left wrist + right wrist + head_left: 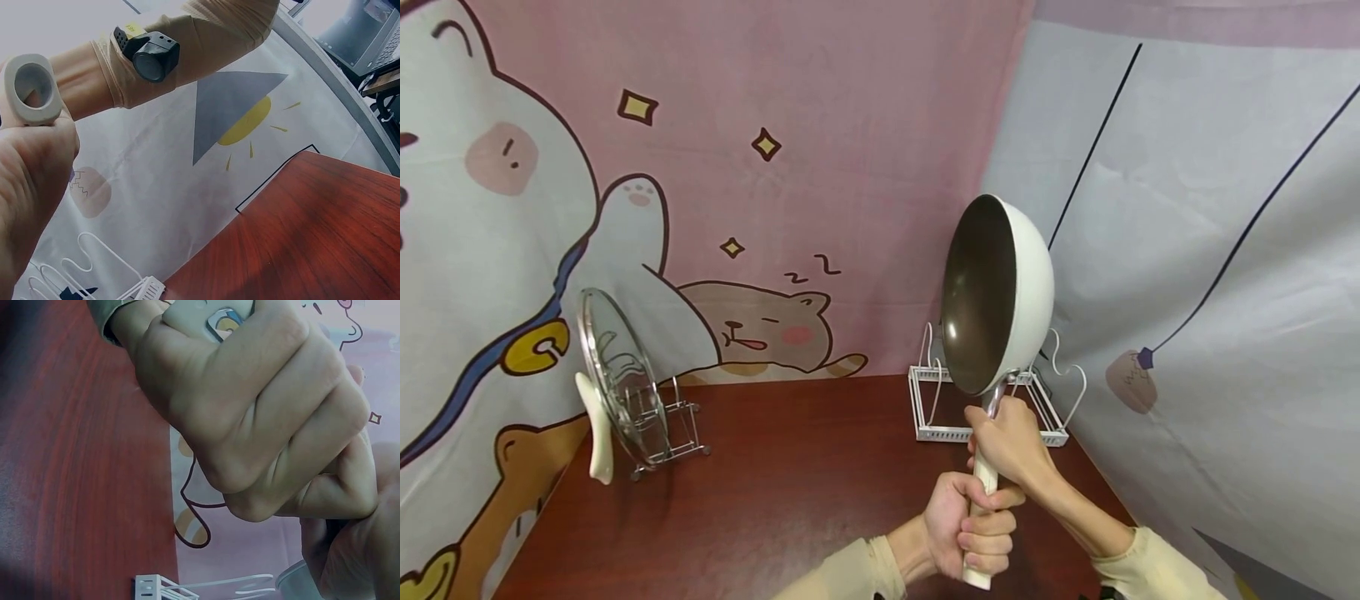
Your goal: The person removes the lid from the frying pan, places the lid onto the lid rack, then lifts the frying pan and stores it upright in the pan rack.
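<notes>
A white wok [1033, 283] with a dark inside is held up at the right of the head view, bowl uppermost and opening turned left. My left hand [973, 525] grips the lower part of its pale handle [986, 473]. Just above, my right hand [1011, 442] holds the handle close to the bowl. The holed handle end [31, 87] shows large in the left wrist view. In the right wrist view, the curled fingers of my left hand [262, 419] cover most of the handle, with part of my right hand [356, 562] at the right edge.
A white wire rack [928, 433] stands behind the hands, at the table's back right. Far left, a glass lid [625, 375] with a pale handle leans upright in a small metal rack [688, 429]. Printed cloth [865, 125] hangs behind the reddish-brown table [760, 483].
</notes>
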`<action>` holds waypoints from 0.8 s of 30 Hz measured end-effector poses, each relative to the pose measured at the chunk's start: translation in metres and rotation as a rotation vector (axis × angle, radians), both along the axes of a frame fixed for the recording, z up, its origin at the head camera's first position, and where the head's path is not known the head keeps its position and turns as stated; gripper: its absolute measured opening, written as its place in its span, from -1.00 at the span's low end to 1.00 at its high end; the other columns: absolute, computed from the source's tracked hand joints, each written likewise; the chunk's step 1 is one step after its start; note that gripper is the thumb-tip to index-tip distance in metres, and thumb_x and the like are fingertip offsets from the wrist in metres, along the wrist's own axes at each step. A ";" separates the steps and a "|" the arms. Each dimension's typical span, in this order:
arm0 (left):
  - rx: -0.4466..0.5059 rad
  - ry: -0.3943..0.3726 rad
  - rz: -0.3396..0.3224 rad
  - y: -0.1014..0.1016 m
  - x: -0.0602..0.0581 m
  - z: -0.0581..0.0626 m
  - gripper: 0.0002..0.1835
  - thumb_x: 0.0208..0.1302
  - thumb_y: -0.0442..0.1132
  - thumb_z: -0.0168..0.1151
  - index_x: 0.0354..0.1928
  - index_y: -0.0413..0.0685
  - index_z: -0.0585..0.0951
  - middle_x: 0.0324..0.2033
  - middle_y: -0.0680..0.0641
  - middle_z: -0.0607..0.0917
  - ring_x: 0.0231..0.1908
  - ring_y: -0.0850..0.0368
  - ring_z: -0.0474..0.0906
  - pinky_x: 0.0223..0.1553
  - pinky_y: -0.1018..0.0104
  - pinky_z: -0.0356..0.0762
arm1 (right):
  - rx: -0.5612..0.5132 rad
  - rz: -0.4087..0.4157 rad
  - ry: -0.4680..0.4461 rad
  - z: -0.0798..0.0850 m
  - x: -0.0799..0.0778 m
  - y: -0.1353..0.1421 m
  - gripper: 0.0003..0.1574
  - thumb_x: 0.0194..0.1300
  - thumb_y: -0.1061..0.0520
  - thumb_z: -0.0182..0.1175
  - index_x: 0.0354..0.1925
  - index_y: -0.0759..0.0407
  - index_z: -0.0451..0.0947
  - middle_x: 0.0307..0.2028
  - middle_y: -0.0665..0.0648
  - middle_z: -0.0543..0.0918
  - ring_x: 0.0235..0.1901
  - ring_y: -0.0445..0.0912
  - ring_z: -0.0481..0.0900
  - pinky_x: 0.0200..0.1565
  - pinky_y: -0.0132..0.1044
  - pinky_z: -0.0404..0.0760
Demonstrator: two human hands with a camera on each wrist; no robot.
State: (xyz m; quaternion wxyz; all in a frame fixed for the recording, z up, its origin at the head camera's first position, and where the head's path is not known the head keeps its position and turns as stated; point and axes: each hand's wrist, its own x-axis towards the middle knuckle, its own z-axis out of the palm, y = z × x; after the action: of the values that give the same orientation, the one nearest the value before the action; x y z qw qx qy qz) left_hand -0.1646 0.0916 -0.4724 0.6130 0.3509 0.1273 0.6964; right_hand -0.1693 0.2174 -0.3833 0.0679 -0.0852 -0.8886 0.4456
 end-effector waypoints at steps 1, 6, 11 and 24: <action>0.001 -0.004 -0.001 0.000 0.000 0.000 -0.73 0.08 0.11 0.31 -0.39 0.37 0.37 -0.81 0.23 0.13 -0.79 0.28 -0.07 -0.63 0.31 -0.17 | 0.001 0.001 -0.001 -0.001 -0.001 0.000 -0.62 0.50 0.11 0.17 -0.49 0.20 0.62 -0.69 0.06 0.67 -0.73 -0.08 0.72 -0.52 -0.23 0.73; 0.001 -0.025 -0.001 0.000 -0.002 -0.004 -0.71 0.08 0.11 0.32 -0.39 0.36 0.36 -0.81 0.23 0.13 -0.78 0.27 -0.10 -0.63 0.31 -0.19 | 0.004 0.002 -0.017 -0.005 -0.004 0.000 -0.60 0.51 0.09 0.17 -0.48 0.21 0.64 -0.68 0.05 0.68 -0.73 -0.10 0.72 -0.51 -0.25 0.73; -0.008 -0.041 -0.002 0.000 -0.002 -0.006 -0.71 0.07 0.11 0.32 -0.40 0.37 0.36 -0.81 0.23 0.12 -0.77 0.27 -0.13 -0.62 0.31 -0.21 | 0.001 -0.003 -0.035 -0.009 -0.006 0.001 -0.60 0.50 0.09 0.17 -0.48 0.22 0.65 -0.66 0.07 0.69 -0.72 -0.10 0.73 -0.48 -0.25 0.73; 0.002 -0.079 0.015 0.002 0.000 -0.012 -0.72 0.06 0.09 0.32 -0.41 0.37 0.36 -0.81 0.24 0.12 -0.76 0.28 -0.15 -0.63 0.34 -0.23 | 0.024 0.000 -0.057 -0.017 -0.010 0.003 -0.62 0.48 0.10 0.17 -0.50 0.18 0.62 -0.65 0.08 0.69 -0.72 -0.11 0.72 -0.48 -0.25 0.74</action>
State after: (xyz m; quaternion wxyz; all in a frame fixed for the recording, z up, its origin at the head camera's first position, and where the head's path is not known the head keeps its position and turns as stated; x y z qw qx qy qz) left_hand -0.1646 0.0940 -0.4844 0.6118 0.3228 0.1047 0.7145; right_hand -0.1792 0.2200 -0.3999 0.0434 -0.0969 -0.8954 0.4324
